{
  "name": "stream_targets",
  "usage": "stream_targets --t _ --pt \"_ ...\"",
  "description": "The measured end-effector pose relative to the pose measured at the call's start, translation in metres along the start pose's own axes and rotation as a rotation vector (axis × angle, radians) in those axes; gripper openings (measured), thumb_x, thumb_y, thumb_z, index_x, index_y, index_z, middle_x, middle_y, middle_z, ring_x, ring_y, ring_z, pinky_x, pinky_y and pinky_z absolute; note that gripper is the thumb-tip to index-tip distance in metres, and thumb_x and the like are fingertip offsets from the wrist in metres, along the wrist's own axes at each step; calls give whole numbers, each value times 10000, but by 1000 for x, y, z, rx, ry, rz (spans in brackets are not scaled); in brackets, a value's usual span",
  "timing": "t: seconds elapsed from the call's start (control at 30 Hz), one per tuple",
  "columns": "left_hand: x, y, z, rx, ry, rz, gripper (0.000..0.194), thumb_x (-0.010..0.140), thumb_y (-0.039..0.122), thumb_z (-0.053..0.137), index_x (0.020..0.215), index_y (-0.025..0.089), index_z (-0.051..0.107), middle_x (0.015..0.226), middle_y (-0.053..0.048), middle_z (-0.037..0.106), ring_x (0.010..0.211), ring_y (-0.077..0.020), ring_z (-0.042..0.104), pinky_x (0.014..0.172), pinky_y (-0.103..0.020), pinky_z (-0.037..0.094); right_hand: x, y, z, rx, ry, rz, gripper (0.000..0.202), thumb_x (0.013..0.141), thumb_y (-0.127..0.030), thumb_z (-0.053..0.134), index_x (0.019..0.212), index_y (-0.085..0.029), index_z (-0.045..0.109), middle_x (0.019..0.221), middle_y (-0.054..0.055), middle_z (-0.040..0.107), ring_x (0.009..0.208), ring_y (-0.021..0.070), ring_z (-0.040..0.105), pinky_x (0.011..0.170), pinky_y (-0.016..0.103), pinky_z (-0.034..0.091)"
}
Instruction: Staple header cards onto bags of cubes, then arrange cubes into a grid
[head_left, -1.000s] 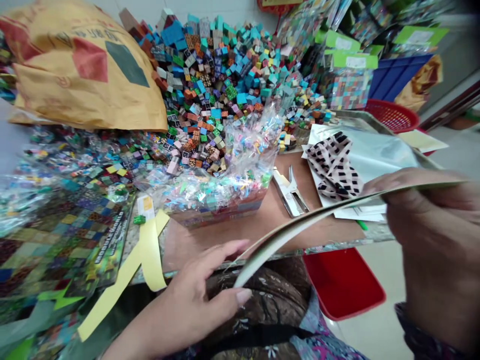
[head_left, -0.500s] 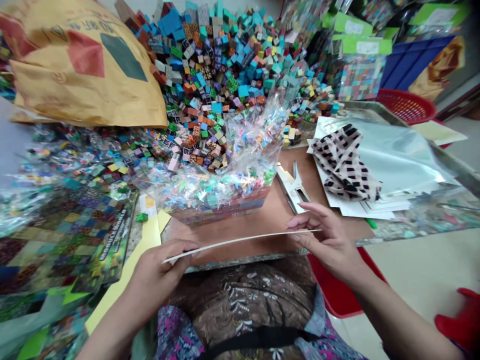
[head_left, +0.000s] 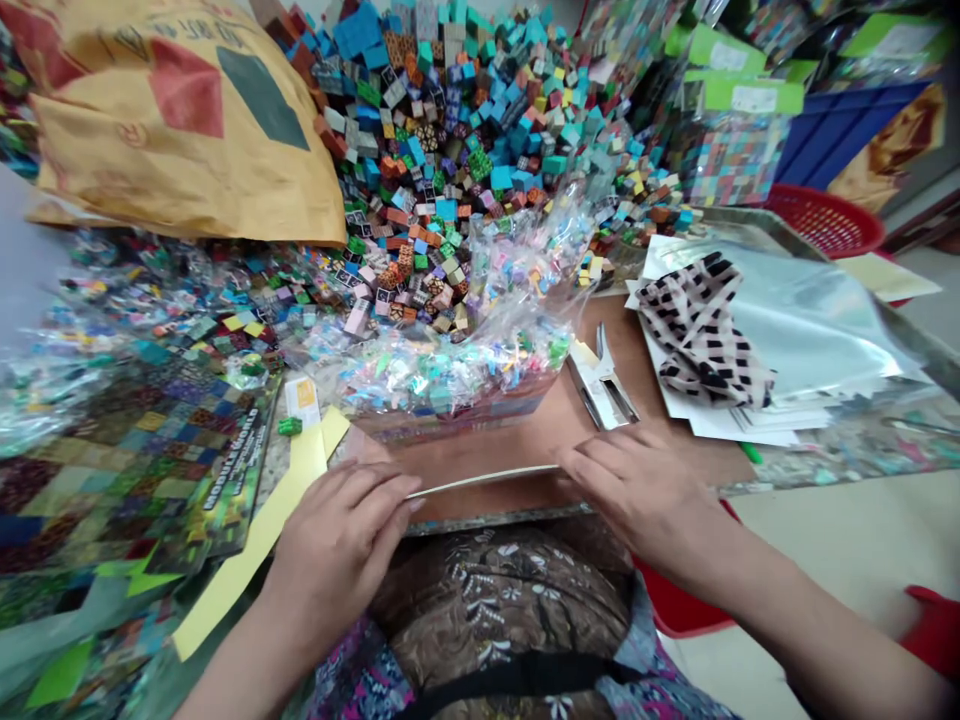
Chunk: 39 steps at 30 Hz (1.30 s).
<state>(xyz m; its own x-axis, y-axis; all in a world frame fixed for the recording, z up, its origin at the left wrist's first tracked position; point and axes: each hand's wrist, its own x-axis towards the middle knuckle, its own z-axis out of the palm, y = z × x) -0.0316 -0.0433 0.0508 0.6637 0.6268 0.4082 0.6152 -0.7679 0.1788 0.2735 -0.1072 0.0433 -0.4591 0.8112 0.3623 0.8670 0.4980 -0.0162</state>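
Note:
Seen nearly edge-on, a thin pale sheet (head_left: 487, 479) is stretched between my hands above the front edge of a brown board (head_left: 517, 435). My left hand (head_left: 349, 525) is closed on its left end, and my right hand (head_left: 626, 480) is closed on its right end, fingers over the top. Whether the sheet is card or plastic I cannot tell. Just beyond my right hand lies a metal stapler-like tool (head_left: 600, 385). Strips of yellow card (head_left: 292, 490) lie beside my left hand.
Behind the board lie clear bags of small coloured pieces (head_left: 450, 375) and a heap of printed blocks (head_left: 450, 170). A large yellow sack (head_left: 187, 140) stands back left. On the right, a checkered cloth (head_left: 701, 325) rests on silvery sheets (head_left: 817, 310). A red basket (head_left: 825, 215) sits behind.
My right hand has gone from a loose, spread hold to fingers closed over the sheet's end. My left hand has turned palm-down over its end. The view has shifted slightly.

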Motion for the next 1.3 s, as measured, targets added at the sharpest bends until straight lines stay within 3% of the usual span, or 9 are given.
stream_targets --t 0.1,0.23,0.37,0.47,0.6,0.9,1.13,1.3 --pt "8 10 -5 149 -80 89 239 967 226 449 990 189 684 933 -49 744 865 -232 671 860 -426 501 3 -5 -5 24 -106 -13 131 911 -92 522 975 -158 615 790 27 644 736 201 569 742 364 375" --pt "10 23 -4 182 -150 168 293 962 148 392 821 183 647 732 -31 683 672 -189 608 653 -335 468 6 -17 -9 25 -161 -20 201 857 -93 592 1042 -161 628 795 26 668 705 197 577 736 360 385" --pt "-6 27 6 189 -252 282 218 920 107 422 836 175 611 812 -51 670 702 -203 595 663 -353 479 5 -34 0 3 -245 -70 165 758 -39 662 860 -167 639 695 14 639 597 189 551 619 346 385" --pt "-22 31 15 215 -389 290 169 853 72 502 950 156 612 865 -59 664 727 -221 596 623 -351 494 -1 -44 12 -5 -268 -83 175 728 -27 671 830 -163 627 731 32 638 617 204 558 596 347 403" --pt "-31 36 24 274 -501 275 401 813 35 557 1209 100 561 943 -79 656 814 -236 599 665 -359 531 -8 -52 28 28 -269 -46 227 744 -16 625 938 -133 627 864 79 654 748 232 582 638 345 448" --pt "-38 34 32 233 -531 258 342 880 57 521 1217 61 579 931 -108 628 844 -235 572 711 -364 527 -21 -53 39 7 -195 -98 185 753 -7 579 883 -127 636 860 82 628 739 217 540 641 334 487" --pt "-37 26 53 283 -525 228 428 845 -10 497 1268 18 553 985 -129 627 873 -246 574 747 -381 543 -18 -51 59 -83 -221 -102 390 774 -18 528 1156 -13 604 1057 178 631 949 273 570 819 390 527" --pt "-43 25 59 354 -517 217 438 869 2 456 1299 22 531 971 -123 623 837 -236 574 733 -379 548 -18 -48 65 -133 -232 -114 411 794 -19 498 1194 -6 591 1026 171 644 922 268 585 805 387 543"
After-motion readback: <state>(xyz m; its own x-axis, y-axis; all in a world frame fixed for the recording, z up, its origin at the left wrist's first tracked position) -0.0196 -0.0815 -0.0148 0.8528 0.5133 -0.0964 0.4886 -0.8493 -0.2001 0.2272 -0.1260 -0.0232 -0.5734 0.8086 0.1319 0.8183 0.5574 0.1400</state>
